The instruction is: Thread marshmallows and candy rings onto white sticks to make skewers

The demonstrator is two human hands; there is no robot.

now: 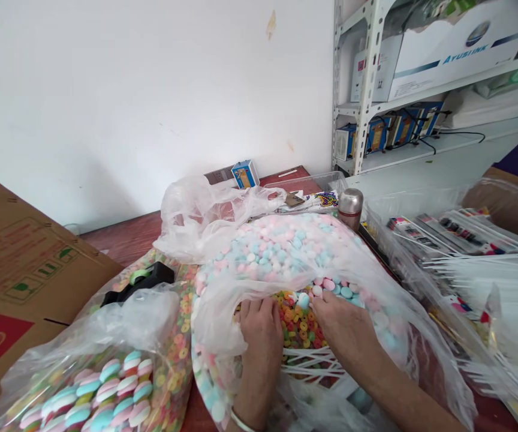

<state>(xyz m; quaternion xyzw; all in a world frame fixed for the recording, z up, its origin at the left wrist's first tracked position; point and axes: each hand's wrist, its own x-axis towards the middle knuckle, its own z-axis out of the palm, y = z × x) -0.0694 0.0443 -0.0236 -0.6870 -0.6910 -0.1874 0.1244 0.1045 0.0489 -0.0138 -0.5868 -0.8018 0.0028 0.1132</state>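
Note:
A large clear bag (277, 246) of pink, white and blue round sweets lies at the centre. Ring-shaped gummy sweets (301, 327) in orange, green and yellow show between my two hands, with white sticks (313, 363) below them. My left hand (261, 327) is over the left side of the rings, fingers bent down and their tips hidden. My right hand (342, 324) has its fingers together beside a pale blue and white sweet (303, 300); what they hold, if anything, is hidden.
Striped skewered sweets (101, 393) fill a bag at lower left, beside a cardboard box (20, 288) and a black tape dispenser (144, 282). A metal flask (351, 207) stands behind. At right, a clear bin (407, 288) holds packets and white sticks, below a shelf rack (367, 84).

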